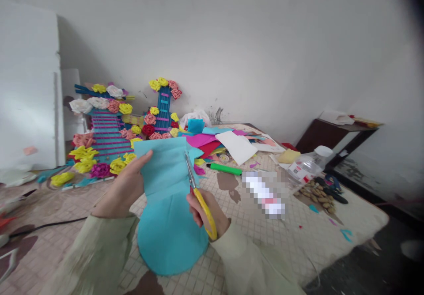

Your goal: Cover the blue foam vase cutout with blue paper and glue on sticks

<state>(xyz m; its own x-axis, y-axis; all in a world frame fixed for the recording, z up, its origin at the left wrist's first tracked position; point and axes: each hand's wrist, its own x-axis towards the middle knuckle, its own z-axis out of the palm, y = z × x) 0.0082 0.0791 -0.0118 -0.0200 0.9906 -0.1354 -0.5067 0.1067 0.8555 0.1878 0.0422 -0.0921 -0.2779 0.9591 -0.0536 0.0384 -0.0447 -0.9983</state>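
Note:
My left hand [127, 187] grips a sheet of turquoise paper [162, 164] by its left edge, thumb on the front. In my right hand [208, 213] is a pair of scissors [204, 211] with yellow handles. Their blades point up and lie along the right edge of the paper, near its upper right corner; a pointed strip of the same paper sticks out to the right of them. Below the held sheet, a rounded turquoise paper shape [172, 237] spreads over the table. I cannot tell whether the two pieces are joined at the crease.
Paper-flower decorations [112, 131] lean at the back left, near a white foam board [29, 87]. Coloured paper sheets [235, 147] are heaped at the back. A green marker [225, 168], a plastic bottle [308, 167] and peanuts [316, 195] lie to the right on the tabletop [261, 237].

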